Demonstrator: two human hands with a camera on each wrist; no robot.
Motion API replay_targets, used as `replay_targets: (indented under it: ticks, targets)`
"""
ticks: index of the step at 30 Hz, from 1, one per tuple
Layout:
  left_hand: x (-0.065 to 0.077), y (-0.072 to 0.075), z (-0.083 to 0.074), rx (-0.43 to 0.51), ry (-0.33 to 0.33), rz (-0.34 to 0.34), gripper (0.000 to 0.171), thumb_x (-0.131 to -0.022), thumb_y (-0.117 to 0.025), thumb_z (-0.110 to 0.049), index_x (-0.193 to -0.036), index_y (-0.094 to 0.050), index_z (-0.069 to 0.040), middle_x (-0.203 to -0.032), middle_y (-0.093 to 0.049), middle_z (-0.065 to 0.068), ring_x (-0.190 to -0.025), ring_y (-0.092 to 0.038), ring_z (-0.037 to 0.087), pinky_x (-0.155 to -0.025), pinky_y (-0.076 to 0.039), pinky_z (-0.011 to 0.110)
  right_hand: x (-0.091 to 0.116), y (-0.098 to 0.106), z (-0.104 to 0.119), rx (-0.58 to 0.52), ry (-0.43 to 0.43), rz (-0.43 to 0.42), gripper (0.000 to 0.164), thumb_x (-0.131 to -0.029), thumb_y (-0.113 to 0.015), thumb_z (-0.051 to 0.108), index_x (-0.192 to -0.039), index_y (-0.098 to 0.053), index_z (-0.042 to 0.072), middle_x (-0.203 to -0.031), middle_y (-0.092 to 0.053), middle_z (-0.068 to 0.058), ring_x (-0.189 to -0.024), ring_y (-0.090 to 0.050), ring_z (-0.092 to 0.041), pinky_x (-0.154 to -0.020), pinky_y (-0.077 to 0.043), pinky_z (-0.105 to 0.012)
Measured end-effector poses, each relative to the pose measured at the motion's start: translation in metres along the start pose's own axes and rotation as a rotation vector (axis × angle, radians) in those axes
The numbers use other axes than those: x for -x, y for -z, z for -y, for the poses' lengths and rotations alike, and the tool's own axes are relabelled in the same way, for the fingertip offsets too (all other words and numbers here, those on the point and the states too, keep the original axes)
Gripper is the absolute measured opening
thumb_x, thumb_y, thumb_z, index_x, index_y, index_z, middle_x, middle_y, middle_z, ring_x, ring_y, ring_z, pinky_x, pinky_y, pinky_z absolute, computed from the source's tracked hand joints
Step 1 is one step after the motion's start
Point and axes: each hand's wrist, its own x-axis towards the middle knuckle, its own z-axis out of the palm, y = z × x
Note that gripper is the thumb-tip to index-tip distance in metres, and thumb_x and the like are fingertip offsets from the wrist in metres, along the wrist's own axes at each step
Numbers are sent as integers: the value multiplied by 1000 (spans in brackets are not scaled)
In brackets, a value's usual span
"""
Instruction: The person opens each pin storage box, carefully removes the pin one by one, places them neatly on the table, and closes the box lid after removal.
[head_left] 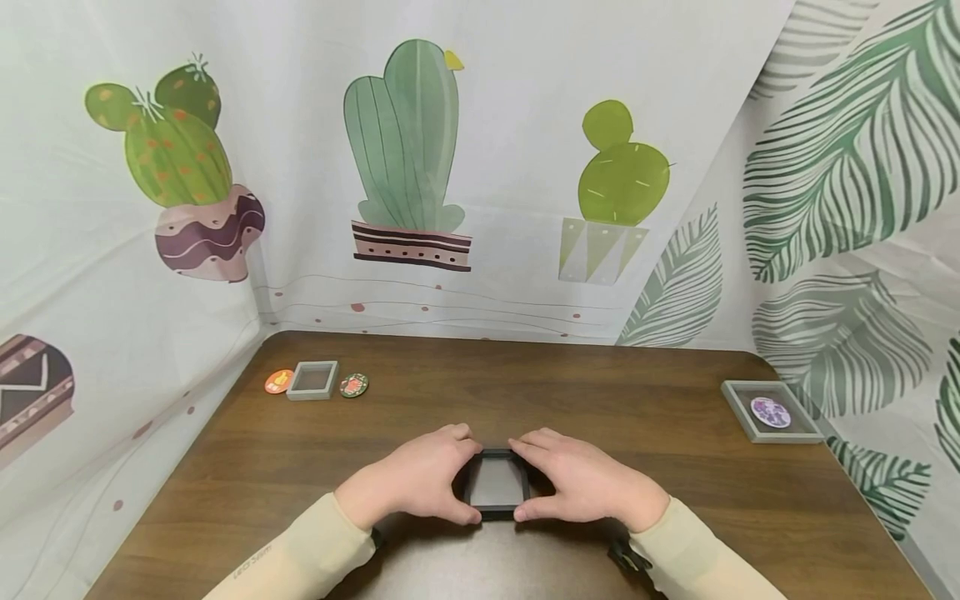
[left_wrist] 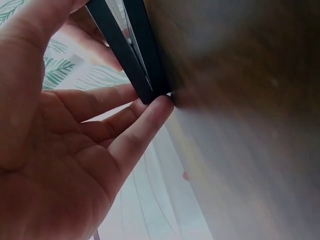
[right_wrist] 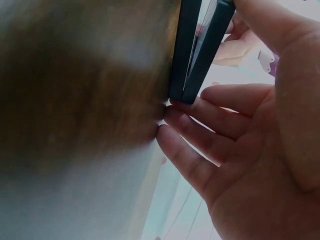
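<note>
In the head view a black square display frame [head_left: 497, 510] with a clear membrane sits close over the table between my two hands. My left hand [head_left: 427, 477] grips its left side, thumb at the near corner and fingers at the far corner. On the right side my right hand [head_left: 577, 479] holds it the same way. Both wrist views show the black frame [left_wrist: 120, 55] as two halves that meet at the far end and stand apart in a narrow wedge toward the thumbs. Fingertips of the right hand [right_wrist: 220, 135] reach the tabletop beside the far corner.
At the back left of the brown table [head_left: 525, 383] lies a small grey frame [head_left: 312, 395] between an orange round badge [head_left: 279, 382] and a dark green one [head_left: 354, 385]. A larger grey frame [head_left: 738, 408] at the right edge holds a purple round badge [head_left: 771, 412]. Printed curtains [head_left: 510, 167] hang behind.
</note>
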Motion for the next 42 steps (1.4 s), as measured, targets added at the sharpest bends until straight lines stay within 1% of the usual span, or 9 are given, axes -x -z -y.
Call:
replay_targets:
  ticks: [9, 15, 27, 34, 38, 42]
  targets:
    - [0, -2, -2, -45, 12, 20, 83, -65, -76, -67, -121, -61, -8, -106, -50, -5, -98, -49, 12, -82, -47, 27, -1, 2, 2, -1, -11, 0, 94, -79, -66, 70, -144, -47, 5, -134, -51, 0, -122, -44, -9, -97, -44, -32]
    - [0, -3, -3, -56, 12, 15, 82, -65, -76, -67, -120, -61, -8, -104, -49, -5, -97, -50, 12, -83, -47, 27, -1, 2, 3, -1, -21, 6, 95, -78, -66, 71, -143, -47, 5, -134, -51, 0, -122, -45, -10, -97, -44, -32]
    - [3, -1, -4, -39, 6, 11, 83, -65, -77, -68, -119, -61, -7, -102, -48, -6, -93, -47, 11, -79, -47, 26, -2, -1, 3, -6, -30, 9, 93, -77, -66, 72, -141, -51, 6, -131, -52, 2, -119, -47, -9, -94, -46, -32]
    - [4, 0, -3, -17, 2, 16, 89, -68, -72, -75, -123, -61, -6, -105, -50, -5, -97, -48, 11, -82, -47, 27, -2, -1, 3, -10, -32, 7, 93, -77, -66, 72, -141, -51, 7, -131, -52, 2, -118, -47, -9, -94, -46, -32]
    - [4, 0, -4, -12, 10, 16, 88, -70, -70, -75, -124, -60, -5, -108, -52, -3, -99, -48, 12, -83, -47, 28, -3, -1, 3, -15, -29, 5, 93, -76, -67, 72, -141, -52, 6, -131, -52, 2, -118, -46, -9, -94, -45, -31]
    - [4, 0, -4, -21, 18, 20, 88, -70, -71, -73, -124, -60, -5, -109, -53, -2, -100, -49, 12, -84, -47, 28, -3, -1, 2, -17, -28, 4, 94, -76, -67, 72, -140, -51, 6, -131, -52, 2, -118, -46, -9, -94, -45, -31]
